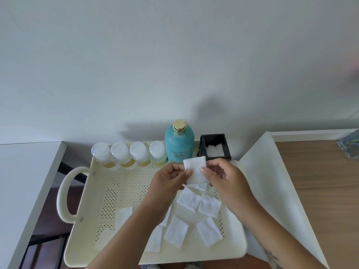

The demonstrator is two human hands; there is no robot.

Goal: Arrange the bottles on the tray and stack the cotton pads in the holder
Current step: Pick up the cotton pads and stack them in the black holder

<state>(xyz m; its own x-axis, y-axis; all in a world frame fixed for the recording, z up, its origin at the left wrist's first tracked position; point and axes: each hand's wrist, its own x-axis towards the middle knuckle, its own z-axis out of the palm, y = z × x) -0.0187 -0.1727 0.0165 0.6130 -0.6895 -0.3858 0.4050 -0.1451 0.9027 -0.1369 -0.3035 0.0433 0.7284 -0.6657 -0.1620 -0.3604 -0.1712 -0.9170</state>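
A cream perforated tray [93, 220] carries several small clear bottles with white caps [129, 155] in a row along its far edge, beside a tall teal bottle with a gold cap [179, 142]. At the tray's far right corner stands a black square holder [215, 147] with white cotton pads inside. My left hand [169, 183] and my right hand [223, 175] together pinch one white cotton pad [195, 168] above the tray, just in front of the holder. Several loose cotton pads [191, 199] lie on the tray floor below my hands; my forearms hide some.
The tray has a loop handle [64, 193] on its left side. A white surface [25, 171] lies to the left and a wooden table [320, 191] with a white panel [272, 181] to the right. A clear glass object [349, 146] sits at the far right.
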